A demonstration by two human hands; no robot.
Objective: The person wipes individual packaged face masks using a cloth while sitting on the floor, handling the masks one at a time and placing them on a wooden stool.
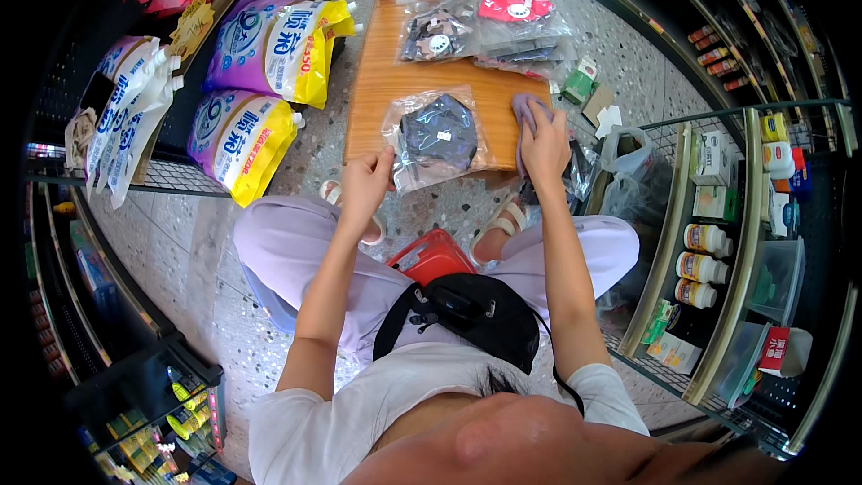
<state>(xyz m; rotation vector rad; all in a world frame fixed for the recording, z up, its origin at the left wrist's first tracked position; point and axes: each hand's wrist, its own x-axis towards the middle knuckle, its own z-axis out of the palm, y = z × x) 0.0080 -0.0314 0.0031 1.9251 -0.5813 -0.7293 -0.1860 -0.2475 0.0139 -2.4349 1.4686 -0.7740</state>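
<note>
On the wooden chair seat (384, 81) lies a clear plastic bag (412, 177) holding a dark blue patterned face mask (441, 131) with a small white sticker. My left hand (367, 178) pinches the lower left edge of this bag between thumb and fingers. At the seat's right edge my right hand (545, 141) grips a crumpled mauve cloth (522, 108), part of it hidden under the fingers. Toward the chair back sit more bagged masks: a camouflage one (438, 34) and a pink one (515, 3), each with a white valve, on top of several others.
Purple-and-yellow detergent bags (259, 50) crowd a shelf on the left. To the right, a wire-edged shelf (673, 236) holds white bottles (704, 267) and boxes. A clear plastic bag (630, 155) hangs by it. A green box (580, 81) stands beside the seat. A red plastic stool (438, 256) is between my legs.
</note>
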